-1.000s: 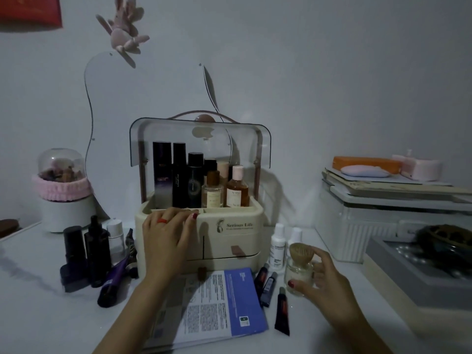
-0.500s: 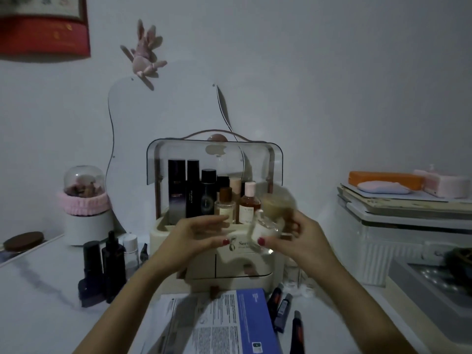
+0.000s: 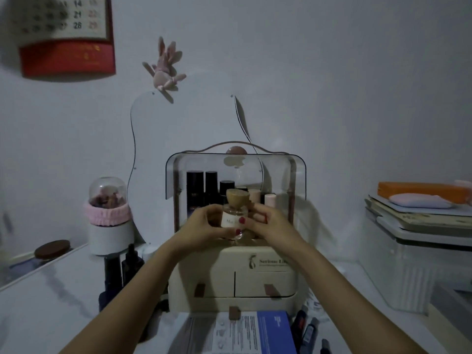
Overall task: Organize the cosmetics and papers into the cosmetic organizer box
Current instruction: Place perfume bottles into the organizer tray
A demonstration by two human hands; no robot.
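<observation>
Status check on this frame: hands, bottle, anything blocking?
Left hand and right hand both on perfume bottle, upright at organizer box top opening. Dark bottles fill the back row.

Head view, facing the far wall

One head-worn camera looks forward, slightly down, close over the surface, cosmetic organizer box centred.

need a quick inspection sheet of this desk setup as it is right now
surface: pale tabletop, dim light
job's things: organizer box lid raised, bottles in top tray; glass bottle with wooden cap held at its opening; leaflet and tubes in front; dark bottles at its left
clutter: domed jar, brown lid
hands: left hand and right hand both on the glass bottle
cables: nothing seen
surroundings: mirror, calendar, white bin
</observation>
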